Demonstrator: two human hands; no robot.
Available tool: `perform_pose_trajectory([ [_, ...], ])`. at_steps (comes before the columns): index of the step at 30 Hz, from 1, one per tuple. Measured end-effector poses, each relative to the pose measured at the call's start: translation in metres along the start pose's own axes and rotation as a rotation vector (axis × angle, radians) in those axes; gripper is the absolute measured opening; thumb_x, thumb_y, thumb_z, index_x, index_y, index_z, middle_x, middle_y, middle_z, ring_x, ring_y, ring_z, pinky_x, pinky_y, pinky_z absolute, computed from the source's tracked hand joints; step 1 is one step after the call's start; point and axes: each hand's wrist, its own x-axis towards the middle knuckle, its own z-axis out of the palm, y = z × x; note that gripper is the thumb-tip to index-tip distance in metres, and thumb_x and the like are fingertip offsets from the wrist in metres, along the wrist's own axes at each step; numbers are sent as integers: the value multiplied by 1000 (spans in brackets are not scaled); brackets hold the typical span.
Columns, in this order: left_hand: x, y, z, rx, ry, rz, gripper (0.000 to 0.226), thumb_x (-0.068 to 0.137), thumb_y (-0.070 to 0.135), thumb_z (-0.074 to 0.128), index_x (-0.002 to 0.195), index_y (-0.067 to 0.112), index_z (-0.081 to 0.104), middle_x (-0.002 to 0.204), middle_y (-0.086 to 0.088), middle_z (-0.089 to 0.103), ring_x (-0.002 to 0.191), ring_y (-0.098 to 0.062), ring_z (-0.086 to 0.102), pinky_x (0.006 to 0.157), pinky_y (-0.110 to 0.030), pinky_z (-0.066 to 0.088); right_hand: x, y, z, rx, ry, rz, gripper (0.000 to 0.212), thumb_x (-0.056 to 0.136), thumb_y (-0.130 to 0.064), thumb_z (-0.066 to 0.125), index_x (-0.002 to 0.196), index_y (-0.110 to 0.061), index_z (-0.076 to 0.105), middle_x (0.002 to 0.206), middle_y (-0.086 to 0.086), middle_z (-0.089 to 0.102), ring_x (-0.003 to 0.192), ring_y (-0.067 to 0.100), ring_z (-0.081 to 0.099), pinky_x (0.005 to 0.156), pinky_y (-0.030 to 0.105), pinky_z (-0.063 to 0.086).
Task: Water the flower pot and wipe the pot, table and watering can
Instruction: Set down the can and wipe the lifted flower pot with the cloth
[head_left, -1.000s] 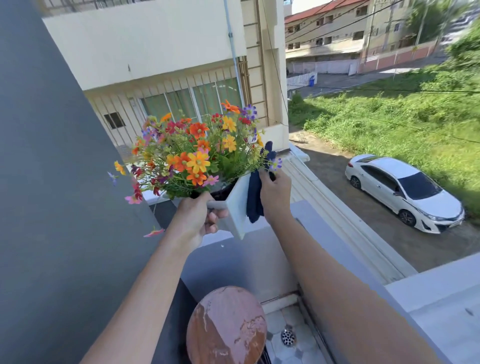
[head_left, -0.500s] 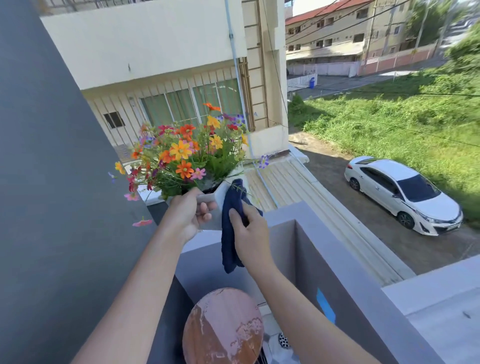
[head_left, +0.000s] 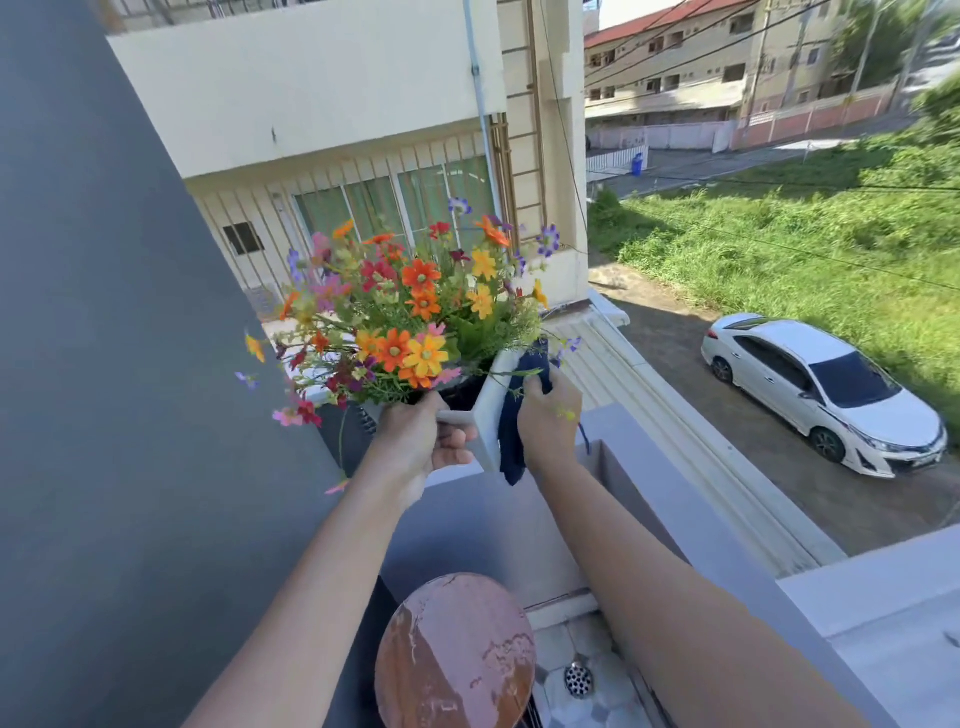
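Left hand (head_left: 426, 441) grips the white square flower pot (head_left: 491, 421) by its near rim; right hand (head_left: 548, 421) presses a soft dark-blue cloth (head_left: 511, 441) on its side; pot looks light, rigid.

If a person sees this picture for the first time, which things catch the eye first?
First, the colourful flowers at centre, in a white pot held up by the left hand. The right hand presses a dark blue cloth against the pot's side. A white car is parked below, right.
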Motion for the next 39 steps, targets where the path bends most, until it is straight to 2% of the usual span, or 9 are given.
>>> perform_pose_trajectory([
  [8, -12, 0, 11, 40, 18, 25, 35, 98, 13, 48, 99, -17, 67, 87, -34, 71, 54, -21, 53, 50, -33, 56, 29, -26, -5, 206, 96, 33, 24, 103, -22, 59, 79, -21, 57, 67, -5, 44, 61, 15, 32, 60, 32, 31],
  [11, -12, -1, 11, 37, 36, 42, 37, 100, 15, 47, 98, -16, 68, 87, -32, 71, 55, -21, 53, 52, -34, 56, 12, -29, -5, 145, 52, 65, 32, 101, -27, 62, 73, -19, 49, 66, -4, 39, 59, 17, 29, 59, 33, 29],
  [15, -6, 5, 14, 34, 57, 44, 38, 102, 16, 47, 95, -13, 71, 84, -27, 69, 58, -23, 55, 56, -34, 59, -45, -29, -17, 120, -104, -25, 22, 103, -21, 55, 83, -19, 61, 68, 1, 52, 63, 16, 42, 61, 37, 35],
  [19, 5, 11, 3, 35, 90, 41, 36, 99, 18, 52, 99, -13, 70, 80, -23, 67, 55, -21, 54, 53, -31, 58, -91, -20, -17, 113, -147, -110, 18, 102, -21, 55, 98, -33, 68, 86, -8, 66, 82, 19, 56, 76, 38, 43],
  [23, 2, 14, -9, 58, 18, 36, 26, 96, 12, 54, 93, -11, 68, 74, -22, 66, 52, -19, 47, 47, -31, 52, -92, 11, -21, 73, -158, -33, 21, 104, -21, 55, 117, -28, 70, 106, -8, 71, 99, 16, 63, 91, 40, 48],
  [29, 0, 13, -21, 39, -36, -1, 12, 93, 10, 53, 86, 1, 58, 66, -19, 58, 48, -20, 39, 41, -28, 41, -36, -2, -30, 62, -21, 11, 22, 103, -24, 58, 110, -41, 70, 104, -14, 71, 96, 16, 64, 83, 37, 48],
  [31, 0, 17, -24, 36, -31, 15, 10, 92, 9, 52, 84, 3, 56, 63, -16, 55, 47, -18, 37, 41, -26, 37, -20, -11, -35, 58, -41, -13, 15, 104, -22, 57, 97, -26, 69, 88, -5, 67, 80, 18, 59, 71, 35, 44],
  [34, -2, 27, -30, 53, -66, 48, 14, 93, 10, 55, 82, 2, 57, 59, -14, 53, 46, -18, 37, 40, -25, 35, 0, -26, -47, 44, -63, -16, 27, 102, -23, 54, 76, -15, 50, 71, 1, 49, 66, 18, 44, 65, 36, 33],
  [39, 1, 43, -46, 162, -124, 70, 18, 93, 13, 58, 77, 7, 52, 58, -12, 47, 43, -18, 35, 38, -25, 32, 17, -35, -50, -89, -150, -90, 30, 99, -29, 54, 76, -10, 50, 70, 6, 46, 67, 20, 41, 66, 38, 31],
])
